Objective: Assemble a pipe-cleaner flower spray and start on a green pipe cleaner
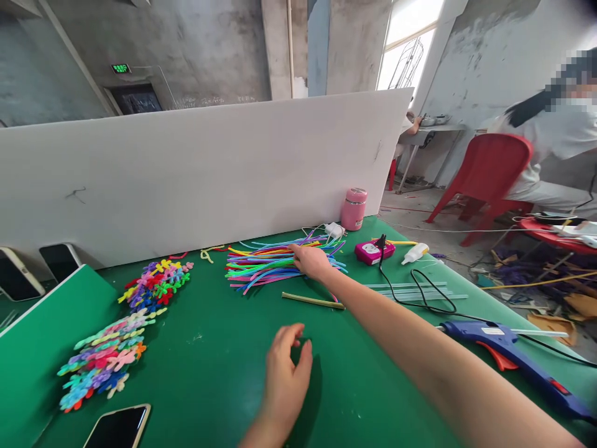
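Note:
My right hand (311, 261) reaches across the table onto a pile of multicoloured pipe cleaners (261, 264). Its fingers are drawn together and bent down among the strands; what they pinch, if anything, is hidden. Closer to me, my left hand (286, 370) hovers over the green tabletop, holding nothing, with fingers curved and the thumb apart. A thin olive-coloured stick (310, 301) lies between the two hands. To the left are two heaps of bent, fuzzy pipe-cleaner shapes, one farther back (156, 286) and one nearer (105, 361).
A blue glue gun (508, 345), clear glue sticks (420, 291), a magenta box (374, 251), a white bottle (415, 252) and a pink flask (354, 210) occupy the right side. A phone (119, 428) lies front left. A white board (209, 180) borders the back. Another person sits beyond.

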